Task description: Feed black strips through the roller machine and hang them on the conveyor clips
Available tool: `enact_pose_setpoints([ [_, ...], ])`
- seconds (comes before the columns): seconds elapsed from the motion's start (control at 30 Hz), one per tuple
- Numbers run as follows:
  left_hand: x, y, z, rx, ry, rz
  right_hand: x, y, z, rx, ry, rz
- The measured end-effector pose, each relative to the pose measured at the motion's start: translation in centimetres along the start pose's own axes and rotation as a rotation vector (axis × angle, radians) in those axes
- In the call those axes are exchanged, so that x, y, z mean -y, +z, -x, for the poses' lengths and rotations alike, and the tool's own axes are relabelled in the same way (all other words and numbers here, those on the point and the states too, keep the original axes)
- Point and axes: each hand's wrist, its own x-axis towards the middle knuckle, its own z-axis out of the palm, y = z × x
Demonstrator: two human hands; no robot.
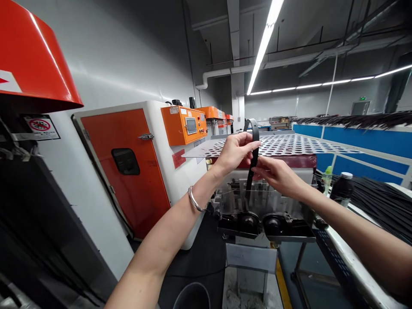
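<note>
A black belt strap (pixel 254 131) is held up in front of me, its top curling over in a loop and its lower end hanging down before a small machine (pixel 273 221). My left hand (pixel 238 148) pinches the strap near its upper part, thumb and fingers closed on it. Lower down, my right hand (pixel 273 169) has its fingertips closed on the same strap from the right side. The strap's lowest end is hard to make out against the machine's clear cover (pixel 267 195) and dark parts.
Behind the hands lies a perforated white sheet (pixel 212 148). On the left stand a white cabinet with an orange door (pixel 125 193) and an orange control box (pixel 177 124). A dark bottle (pixel 341 189) and many black straps (pixel 380 206) are at the right. A bin (pixel 193 296) stands below.
</note>
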Motion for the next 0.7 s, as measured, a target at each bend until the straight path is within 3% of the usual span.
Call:
enact_pose_setpoints([
  [0.23,0.3,0.6,-0.2,0.009,0.005,-0.083,-0.5,-1.4,0.8,0.069,0.053,0.082],
  [0.33,1.1,1.0,0.0,0.017,0.022,-0.227,-1.2,-1.4,1.7,0.125,0.069,0.190],
  [0.43,2.0,1.6,0.2,0.004,0.045,-0.420,-1.4,-1.5,3.1,0.057,0.032,0.385],
  [0.57,3.4,2.5,0.9,-0.037,-0.001,-0.644,-0.2,-1.4,6.8,-0.006,0.121,0.324],
  [0.7,4.0,3.1,4.0,-0.180,-0.012,-0.763,-0.6,1.4,13.2,0.252,0.293,0.097],
])
